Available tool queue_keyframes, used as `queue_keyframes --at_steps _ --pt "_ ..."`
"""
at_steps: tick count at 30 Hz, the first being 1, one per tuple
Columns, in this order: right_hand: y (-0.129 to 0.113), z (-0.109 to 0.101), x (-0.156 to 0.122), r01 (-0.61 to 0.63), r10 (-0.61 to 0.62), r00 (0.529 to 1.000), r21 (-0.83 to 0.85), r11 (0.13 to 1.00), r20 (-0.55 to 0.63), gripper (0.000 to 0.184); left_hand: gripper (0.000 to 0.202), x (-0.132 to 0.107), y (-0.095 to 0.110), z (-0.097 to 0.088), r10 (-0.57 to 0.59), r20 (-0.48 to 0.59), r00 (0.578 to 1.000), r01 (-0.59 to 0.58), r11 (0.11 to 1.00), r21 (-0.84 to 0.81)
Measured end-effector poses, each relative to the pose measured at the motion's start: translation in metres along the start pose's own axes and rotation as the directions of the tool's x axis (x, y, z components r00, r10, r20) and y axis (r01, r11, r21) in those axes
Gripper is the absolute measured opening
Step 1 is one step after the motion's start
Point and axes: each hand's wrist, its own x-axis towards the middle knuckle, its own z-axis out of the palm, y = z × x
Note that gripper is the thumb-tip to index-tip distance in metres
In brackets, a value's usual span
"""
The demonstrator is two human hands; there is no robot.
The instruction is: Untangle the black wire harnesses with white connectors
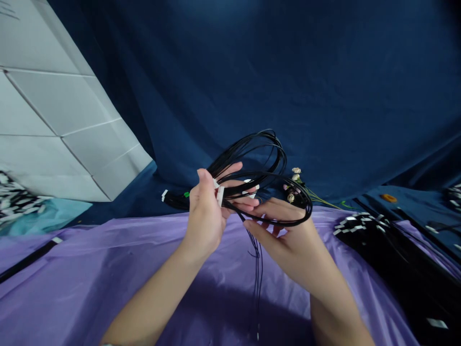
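Note:
A looped bundle of thin black wires (277,154) hangs between my two hands above the purple cloth. My left hand (208,211) is closed around the end of the bundle, with a white connector (220,196) showing beside the thumb. Several of its fingers stick out past the wires. On the right, my right hand (284,226) grips the lower side of the loop, fingers curled under it. Some loose wire ends (258,278) dangle down between the hands. Behind my left hand lies another black wire bundle (175,199) with white tips and a green tie.
Purple cloth (144,269) covers the near surface. Several black wires with white ends (360,223) lie at right, near an orange ring (389,197). Artificial flowers (296,177) lie behind my right hand. White boxes (72,105) stand at left, before a blue curtain (324,86).

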Motion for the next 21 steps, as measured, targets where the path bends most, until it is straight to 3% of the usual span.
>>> queue_keyframes --at_steps 7,21 --pt "-0.0025 0.0021 -0.0014 0.02 -0.02 1.0 0.008 1.0 -0.015 0.025 0.064 -0.0018 -0.0033 0.0005 0.012 0.027 1.0 -0.011 0.999 -0.045" --pt "-0.002 0.0034 -0.0005 0.058 -0.059 0.997 -0.029 0.998 -0.045 0.02 0.06 -0.0022 -0.0058 -0.0046 0.047 0.081 0.996 -0.047 0.999 -0.009"
